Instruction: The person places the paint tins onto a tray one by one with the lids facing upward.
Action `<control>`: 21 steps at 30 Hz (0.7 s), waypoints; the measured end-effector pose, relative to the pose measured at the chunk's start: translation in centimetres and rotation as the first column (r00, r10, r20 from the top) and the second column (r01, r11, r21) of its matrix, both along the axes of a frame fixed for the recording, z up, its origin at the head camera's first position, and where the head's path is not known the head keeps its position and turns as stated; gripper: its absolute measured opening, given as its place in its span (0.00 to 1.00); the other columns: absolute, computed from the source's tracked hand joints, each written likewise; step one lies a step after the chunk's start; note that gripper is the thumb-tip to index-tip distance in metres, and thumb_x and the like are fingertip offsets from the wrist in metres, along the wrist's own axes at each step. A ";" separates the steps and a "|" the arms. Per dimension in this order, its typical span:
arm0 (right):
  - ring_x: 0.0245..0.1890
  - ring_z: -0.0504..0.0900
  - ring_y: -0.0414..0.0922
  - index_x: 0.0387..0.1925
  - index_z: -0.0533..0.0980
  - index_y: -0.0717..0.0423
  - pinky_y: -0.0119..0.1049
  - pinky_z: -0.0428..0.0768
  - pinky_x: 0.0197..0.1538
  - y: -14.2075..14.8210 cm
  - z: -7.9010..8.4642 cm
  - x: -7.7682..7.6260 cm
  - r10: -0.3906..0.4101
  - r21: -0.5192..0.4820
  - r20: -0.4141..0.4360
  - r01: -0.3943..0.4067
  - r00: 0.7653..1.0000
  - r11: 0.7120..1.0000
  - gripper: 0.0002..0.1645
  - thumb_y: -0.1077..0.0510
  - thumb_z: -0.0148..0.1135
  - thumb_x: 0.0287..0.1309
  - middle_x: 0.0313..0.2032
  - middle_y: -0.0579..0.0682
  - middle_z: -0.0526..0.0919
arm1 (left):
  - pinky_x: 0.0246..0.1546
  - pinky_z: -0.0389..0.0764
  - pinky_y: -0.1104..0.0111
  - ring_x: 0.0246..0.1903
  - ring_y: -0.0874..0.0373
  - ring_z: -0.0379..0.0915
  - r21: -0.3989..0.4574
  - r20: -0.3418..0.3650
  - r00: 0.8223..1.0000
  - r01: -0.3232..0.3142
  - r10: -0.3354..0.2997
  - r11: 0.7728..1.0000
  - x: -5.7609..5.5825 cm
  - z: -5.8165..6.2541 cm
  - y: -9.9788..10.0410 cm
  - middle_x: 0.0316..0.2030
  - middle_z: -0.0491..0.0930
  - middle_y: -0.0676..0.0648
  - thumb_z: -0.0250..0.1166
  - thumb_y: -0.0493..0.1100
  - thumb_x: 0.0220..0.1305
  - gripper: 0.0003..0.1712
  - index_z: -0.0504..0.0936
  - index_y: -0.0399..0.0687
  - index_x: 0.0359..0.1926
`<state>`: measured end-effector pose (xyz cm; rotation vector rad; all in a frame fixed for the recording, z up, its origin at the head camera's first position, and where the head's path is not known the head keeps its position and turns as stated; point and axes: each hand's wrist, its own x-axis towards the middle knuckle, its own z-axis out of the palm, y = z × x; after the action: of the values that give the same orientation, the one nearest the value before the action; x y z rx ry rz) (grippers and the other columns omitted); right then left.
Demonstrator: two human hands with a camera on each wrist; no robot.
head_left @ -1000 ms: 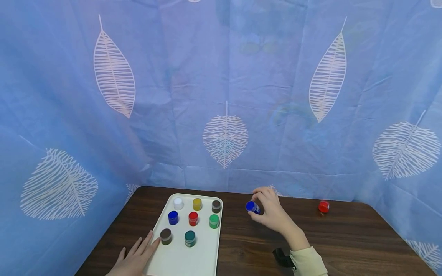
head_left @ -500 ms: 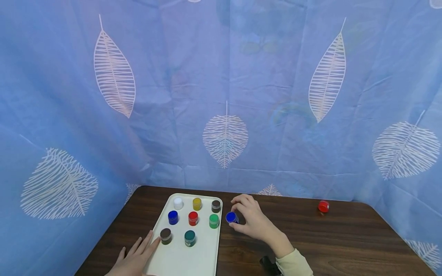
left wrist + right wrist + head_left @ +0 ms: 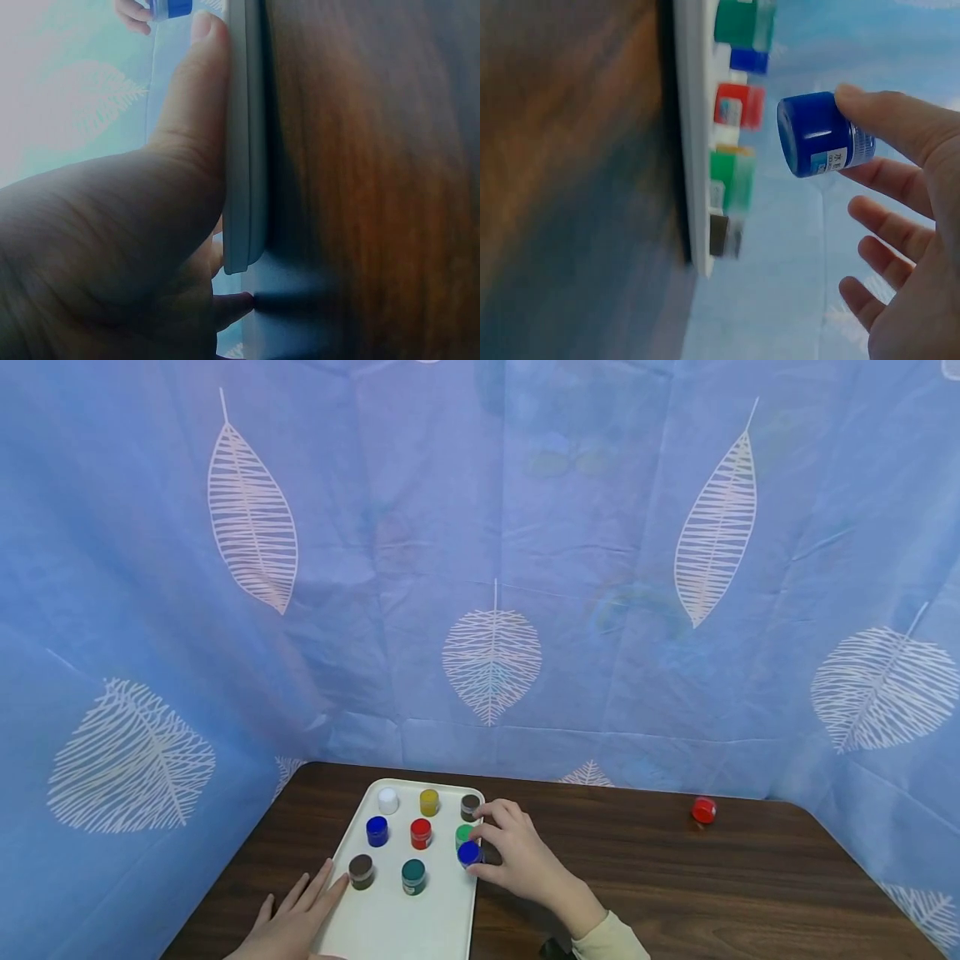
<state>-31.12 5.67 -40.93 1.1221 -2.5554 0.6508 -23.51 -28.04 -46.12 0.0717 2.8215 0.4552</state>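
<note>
Between thumb and index finger, my right hand (image 3: 525, 860) pinches a small blue paint jar (image 3: 821, 135), its other fingers spread. In the head view that jar overlaps the right rim of the white tray (image 3: 390, 931), just in front of a light green paint jar (image 3: 463, 835). The right wrist view shows it held off the tray, with a label on its side. My left hand (image 3: 288, 922) rests on the tray's left edge with fingers spread, fingertips close to a brown-lidded jar (image 3: 362, 872). In the left wrist view its thumb (image 3: 191, 97) lies along the tray's side.
Further jars stand on the tray in rows: white (image 3: 387, 801), yellow (image 3: 429, 802), a dark one (image 3: 470, 807), blue (image 3: 377, 832), red (image 3: 421, 834) and dark green (image 3: 413, 877). Another red jar (image 3: 704, 810) is on the wooden table (image 3: 720, 893) at the far right. A blue leaf-patterned cloth (image 3: 375, 543) hangs behind.
My right hand has carried the blue paint jar leftward, from over the table to the tray's right edge. The left hand stays in place on the tray.
</note>
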 end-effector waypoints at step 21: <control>0.61 0.65 0.51 0.42 0.83 0.40 0.56 0.70 0.59 -1.9 -1.8 0.0 -0.050 0.126 0.191 0.026 0.980 0.992 0.16 0.45 0.73 0.51 0.58 0.48 0.73 | 0.56 0.41 0.20 0.70 0.25 0.47 -0.009 -0.004 1.000 0.012 -0.012 1.000 0.1 0.3 0.2 0.76 0.46 0.36 0.65 0.80 0.38 0.67 0.57 0.48 0.74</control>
<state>-31.12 3.82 -42.71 1.0928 -2.8094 0.6286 -23.36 -27.83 -45.78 0.0871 2.8251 0.4403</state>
